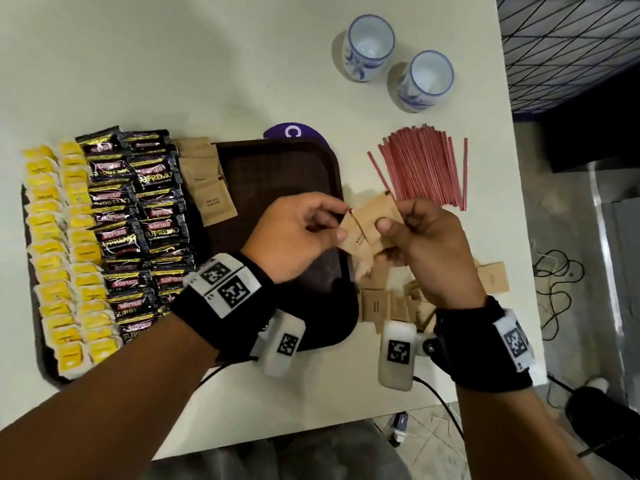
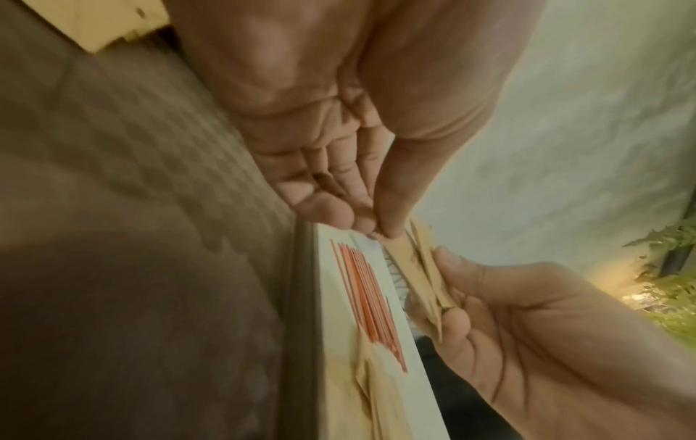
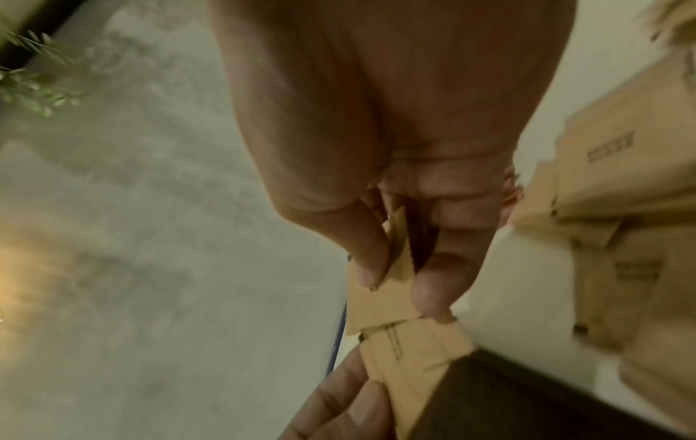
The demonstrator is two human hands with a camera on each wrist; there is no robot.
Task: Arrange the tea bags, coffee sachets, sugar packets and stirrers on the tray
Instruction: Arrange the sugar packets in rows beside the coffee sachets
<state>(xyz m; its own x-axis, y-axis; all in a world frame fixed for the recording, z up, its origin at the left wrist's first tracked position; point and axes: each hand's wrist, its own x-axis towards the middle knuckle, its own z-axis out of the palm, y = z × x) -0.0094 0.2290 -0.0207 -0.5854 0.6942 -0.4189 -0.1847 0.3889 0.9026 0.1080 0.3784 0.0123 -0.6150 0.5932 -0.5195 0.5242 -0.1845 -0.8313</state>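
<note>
Tray (image 1: 284, 157): your dark brown tray lies on the white table (image 1: 173, 64); its left part is filled, its right part shows bare bottom.
Tea bags (image 1: 65, 251): two columns of yellow bags fill the tray's left end, overlapping one another from far edge to near edge.
Coffee sachets (image 1: 145, 220): two columns of black Kopiko Supremo sachets lie just right of the tea bags, touching them.
Placed sugar packets (image 1: 207, 181): a short column of brown paper packets lies right of the coffee, at the far side of the tray; the column stops about halfway down.
Left hand (image 1: 298, 233): you hold it above the bare part of the tray, thumb and forefinger closed together on the left edge of the held packets.
Held sugar packets (image 1: 367, 223): a few brown packets fanned between your two hands, above the tray's right rim.
Right hand (image 1: 429, 244): your thumb and curled fingers are clamped on the right side of those packets.
Loose sugar packets (image 1: 384, 299): a scattered heap on the table just right of the tray, under your right hand.
Stirrers (image 1: 422, 168): a bundle of red stirrers lies on the table, right of the tray, beyond the loose packets.
Cups (image 1: 398, 60): two white cups with blue pattern stand upright at the far right of the table, close together; nothing can be seen in them.
</note>
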